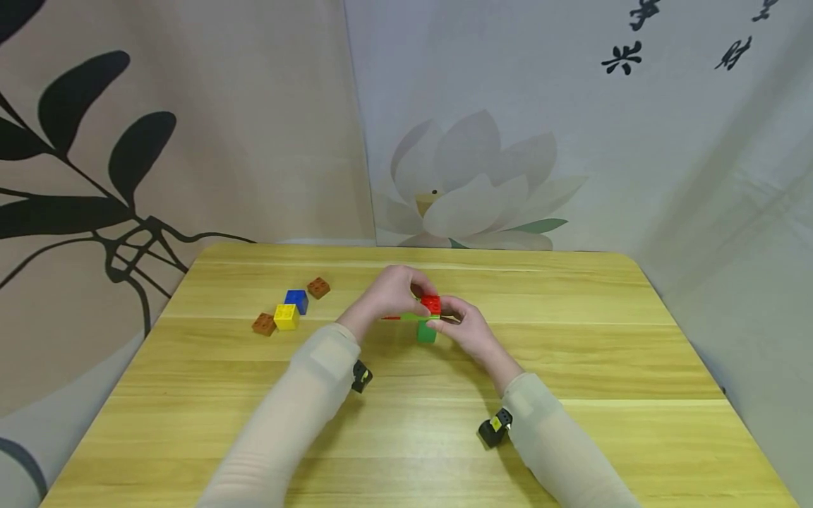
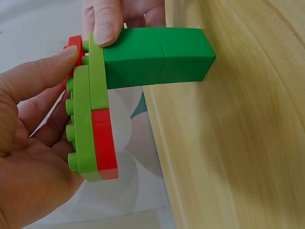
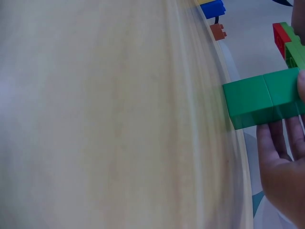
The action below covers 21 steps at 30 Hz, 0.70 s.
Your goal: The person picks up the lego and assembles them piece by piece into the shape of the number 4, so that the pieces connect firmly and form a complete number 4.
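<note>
A toy-brick build hangs over the table between both hands. Two dark green bricks (image 2: 133, 62) form its column, joined to long light green pieces (image 2: 85, 119), with a red piece (image 2: 105, 143) under their far end. On the studded side sits a red brick (image 1: 431, 304). My left hand (image 1: 395, 293) pinches this red brick, its thumb on the brick's edge and fingers behind. From the other side, my right hand (image 1: 466, 328) grips the build, thumb on the light green piece by the column. Its other fingers are partly hidden behind the build in the left wrist view.
On the left of the wooden table (image 1: 419, 437) lie a yellow brick (image 1: 286, 317), a blue brick (image 1: 296, 300) and two brown bricks, one brown brick (image 1: 263, 324) nearer and another brown brick (image 1: 319, 287) farther back. A printed cloth (image 1: 286, 141) hangs behind the table.
</note>
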### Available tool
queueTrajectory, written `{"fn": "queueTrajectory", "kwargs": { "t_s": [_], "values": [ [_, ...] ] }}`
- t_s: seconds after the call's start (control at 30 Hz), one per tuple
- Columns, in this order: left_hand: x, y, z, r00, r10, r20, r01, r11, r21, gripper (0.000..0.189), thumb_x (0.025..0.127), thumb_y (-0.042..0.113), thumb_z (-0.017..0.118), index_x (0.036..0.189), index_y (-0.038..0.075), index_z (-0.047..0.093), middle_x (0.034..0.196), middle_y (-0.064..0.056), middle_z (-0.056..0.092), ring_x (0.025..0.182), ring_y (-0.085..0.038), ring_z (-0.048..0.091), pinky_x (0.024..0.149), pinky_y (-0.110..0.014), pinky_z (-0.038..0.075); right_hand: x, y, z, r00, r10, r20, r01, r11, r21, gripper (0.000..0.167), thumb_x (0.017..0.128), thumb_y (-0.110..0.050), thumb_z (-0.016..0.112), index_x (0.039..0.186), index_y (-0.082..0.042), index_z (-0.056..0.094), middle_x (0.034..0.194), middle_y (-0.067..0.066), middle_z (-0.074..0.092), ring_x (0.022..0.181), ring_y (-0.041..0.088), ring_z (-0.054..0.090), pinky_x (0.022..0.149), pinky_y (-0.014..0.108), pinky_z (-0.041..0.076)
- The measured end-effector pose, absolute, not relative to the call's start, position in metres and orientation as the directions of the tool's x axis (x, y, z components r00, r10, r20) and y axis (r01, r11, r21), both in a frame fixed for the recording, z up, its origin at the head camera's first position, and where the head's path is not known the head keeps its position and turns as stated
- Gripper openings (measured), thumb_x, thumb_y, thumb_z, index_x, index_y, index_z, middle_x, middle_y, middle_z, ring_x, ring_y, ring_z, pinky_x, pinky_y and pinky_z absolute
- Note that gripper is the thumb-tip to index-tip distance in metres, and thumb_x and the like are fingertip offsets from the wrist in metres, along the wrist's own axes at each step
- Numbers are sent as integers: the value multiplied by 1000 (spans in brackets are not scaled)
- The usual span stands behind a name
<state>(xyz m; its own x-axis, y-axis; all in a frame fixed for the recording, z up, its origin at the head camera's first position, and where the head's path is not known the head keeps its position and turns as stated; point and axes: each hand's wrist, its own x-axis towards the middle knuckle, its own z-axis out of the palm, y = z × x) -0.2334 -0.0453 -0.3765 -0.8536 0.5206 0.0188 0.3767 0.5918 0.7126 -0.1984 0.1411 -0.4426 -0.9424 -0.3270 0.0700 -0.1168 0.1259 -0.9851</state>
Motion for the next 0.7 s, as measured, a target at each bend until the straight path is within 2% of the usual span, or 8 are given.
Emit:
{"fn": "queueTrajectory", "kwargs": {
  "t_s": [0.4, 0.7],
  "values": [
    [-233, -44, -375, -860, 510, -9, 350, 601, 718, 26, 73, 2, 86, 97, 7, 76, 91, 1, 72, 89, -17, 66, 83, -29, 52, -199, 141, -445, -944, -321, 76, -122, 127, -984, 37, 89, 0, 72, 123, 9, 61, 115, 14, 66, 113, 29, 58, 104, 43, 44],
    [-232, -43, -375, -876, 481, -29, 313, 613, 725, 26, 73, 1, 86, 97, 6, 77, 91, 0, 72, 88, -16, 66, 82, -28, 53, -199, 141, -444, -944, -322, 75, -122, 128, -984, 38, 89, 0, 72, 124, 9, 60, 117, 16, 65, 115, 32, 57, 104, 44, 43]
  ]
}}
